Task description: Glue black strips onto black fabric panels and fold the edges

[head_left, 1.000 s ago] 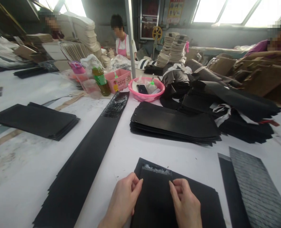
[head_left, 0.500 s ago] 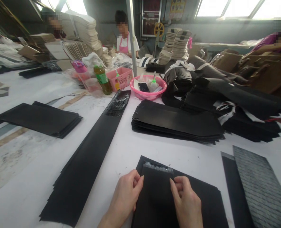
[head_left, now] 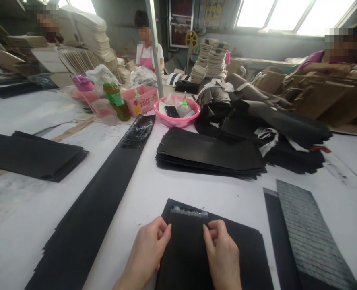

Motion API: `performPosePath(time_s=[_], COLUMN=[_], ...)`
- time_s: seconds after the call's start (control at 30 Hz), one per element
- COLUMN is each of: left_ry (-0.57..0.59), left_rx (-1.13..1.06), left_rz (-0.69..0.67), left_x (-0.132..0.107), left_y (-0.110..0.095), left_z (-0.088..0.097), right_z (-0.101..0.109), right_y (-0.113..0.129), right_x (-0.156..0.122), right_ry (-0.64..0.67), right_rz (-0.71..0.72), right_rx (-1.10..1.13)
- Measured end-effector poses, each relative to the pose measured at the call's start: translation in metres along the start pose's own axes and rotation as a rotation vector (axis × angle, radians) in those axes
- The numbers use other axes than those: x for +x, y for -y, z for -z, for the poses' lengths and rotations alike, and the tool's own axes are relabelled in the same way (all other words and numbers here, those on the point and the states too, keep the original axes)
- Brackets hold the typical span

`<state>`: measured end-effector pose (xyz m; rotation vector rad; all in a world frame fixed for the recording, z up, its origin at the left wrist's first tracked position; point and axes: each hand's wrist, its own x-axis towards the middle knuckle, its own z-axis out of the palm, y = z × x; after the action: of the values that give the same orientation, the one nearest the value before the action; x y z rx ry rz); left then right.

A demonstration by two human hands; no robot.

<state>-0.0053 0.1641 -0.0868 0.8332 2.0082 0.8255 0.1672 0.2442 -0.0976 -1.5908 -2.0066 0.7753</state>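
A narrow black panel (head_left: pixel 188 245) lies on top of a wider black sheet (head_left: pixel 244 249) at the front of the table. Along its far edge runs a whitish, wet-looking band (head_left: pixel 188 212), perhaps glue. My left hand (head_left: pixel 149 247) pinches the panel's left edge between thumb and fingers. On the opposite edge my right hand (head_left: pixel 222 249) pinches it the same way. Both hands sit just below the band, and the near end of the panel runs out of view.
Left of my hands stretches a long fanned row of black strips (head_left: pixel 106 201), smeared at its far end. Beyond lie a stack of black panels (head_left: pixel 208 153) and a pink basin (head_left: pixel 176 119) holding a phone and bottle. A grey-streaked panel (head_left: pixel 311 233) lies right. Several people sit farther back.
The view has swung to the right, so everything sits farther left in the picture. Both hands keep their pinch on the panel's edges, with hardly any movement relative to it.
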Motion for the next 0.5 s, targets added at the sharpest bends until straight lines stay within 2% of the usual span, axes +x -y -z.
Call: performPosePath(time_s=[0.2, 0.5], left_ry=[0.018, -0.002], left_rx=[0.072, 0.065], left_rz=[-0.002, -0.019], left_x=[-0.0013, 0.0018], left_y=[-0.0057, 0.0003], left_z=[0.003, -0.0004], right_z=[-0.0013, -0.0002], right_y=[-0.0008, 0.0019], right_x=[-0.001, 0.0], right_ry=[-0.002, 0.025], right_rz=[-0.006, -0.039], right_rx=[-0.027, -0.019])
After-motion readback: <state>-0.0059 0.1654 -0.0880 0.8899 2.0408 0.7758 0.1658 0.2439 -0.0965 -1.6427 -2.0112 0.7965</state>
